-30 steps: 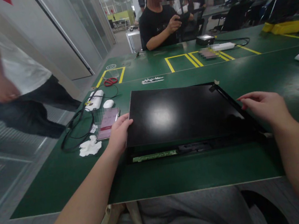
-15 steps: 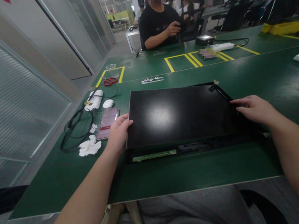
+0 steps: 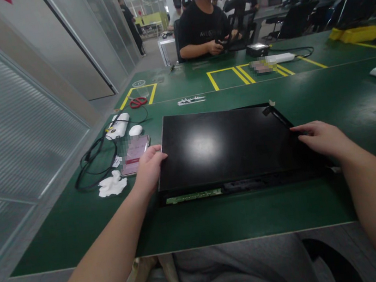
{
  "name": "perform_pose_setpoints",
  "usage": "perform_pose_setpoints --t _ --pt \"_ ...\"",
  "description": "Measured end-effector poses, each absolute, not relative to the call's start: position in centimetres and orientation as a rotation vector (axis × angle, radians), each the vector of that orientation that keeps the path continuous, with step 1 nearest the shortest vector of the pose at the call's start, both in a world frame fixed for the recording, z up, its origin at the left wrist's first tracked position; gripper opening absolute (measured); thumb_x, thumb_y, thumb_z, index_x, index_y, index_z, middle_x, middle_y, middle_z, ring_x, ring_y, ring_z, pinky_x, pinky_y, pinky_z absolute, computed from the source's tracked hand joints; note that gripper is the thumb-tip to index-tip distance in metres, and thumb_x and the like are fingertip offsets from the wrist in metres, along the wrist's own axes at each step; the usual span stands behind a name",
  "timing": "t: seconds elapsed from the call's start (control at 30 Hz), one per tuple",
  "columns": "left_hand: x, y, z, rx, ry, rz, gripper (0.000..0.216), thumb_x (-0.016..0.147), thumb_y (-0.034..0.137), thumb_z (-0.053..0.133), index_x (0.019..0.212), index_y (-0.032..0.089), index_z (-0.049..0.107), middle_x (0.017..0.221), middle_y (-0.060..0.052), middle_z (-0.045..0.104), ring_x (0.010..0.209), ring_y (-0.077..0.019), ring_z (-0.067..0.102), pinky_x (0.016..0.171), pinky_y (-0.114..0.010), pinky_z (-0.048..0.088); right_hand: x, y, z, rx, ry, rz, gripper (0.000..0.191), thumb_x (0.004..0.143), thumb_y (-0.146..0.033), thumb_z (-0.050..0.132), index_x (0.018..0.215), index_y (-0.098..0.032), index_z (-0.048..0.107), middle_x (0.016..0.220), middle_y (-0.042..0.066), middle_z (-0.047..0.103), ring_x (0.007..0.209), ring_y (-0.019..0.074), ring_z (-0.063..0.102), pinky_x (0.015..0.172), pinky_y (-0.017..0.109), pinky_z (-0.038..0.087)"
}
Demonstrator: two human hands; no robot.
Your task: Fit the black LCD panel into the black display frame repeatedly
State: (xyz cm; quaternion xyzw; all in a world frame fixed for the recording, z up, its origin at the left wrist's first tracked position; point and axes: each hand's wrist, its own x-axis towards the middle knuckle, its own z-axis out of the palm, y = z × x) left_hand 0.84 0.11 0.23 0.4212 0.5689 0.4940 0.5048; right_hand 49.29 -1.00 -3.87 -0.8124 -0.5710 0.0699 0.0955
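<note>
A glossy black display panel (image 3: pixel 224 150) lies flat over a dark frame (image 3: pixel 280 116) on the green table. The frame shows along the far right corner, and a green circuit board strip (image 3: pixel 194 196) lies along the near side. My left hand (image 3: pixel 149 165) grips the panel's left edge, thumb on top and fingers beneath. My right hand (image 3: pixel 320 137) is at the right side, its thumb and fingers closed around the edge there; whether it holds the panel, the frame or both is hard to see.
Left of the panel lie a phone (image 3: pixel 136 154), a crumpled tissue (image 3: pixel 112 184), a white mouse-shaped case (image 3: pixel 135 130), black cable (image 3: pixel 88 166) and red-handled scissors (image 3: pixel 138 102). Small white strips (image 3: pixel 191 100) lie beyond it. Across the green table (image 3: pixel 76 243) sits a person in black (image 3: pixel 203 29).
The panel's near edge has come slightly down and toward me, covering a little more of the frame's near side. Both hands keep their hold. The person opposite has shifted and lowered their hands.
</note>
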Motion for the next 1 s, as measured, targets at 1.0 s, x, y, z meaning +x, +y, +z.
perform_pose_setpoints --t 1.0 --pt "-0.4 0.8 -1.5 1.063 1.282 1.172 0.080 0.065 0.035 0.084 0.137 0.012 0.062 0.070 0.001 0.073 0.069 -0.0226 0.072 0.069 -0.033 0.056 48.4 -1.2 -2.7 -2.451 -1.616 0.411 0.051 0.084 -0.021 0.054 0.131 -0.018 0.074 0.081 0.006 0.075 0.068 0.0193 0.066 0.063 0.031 0.048"
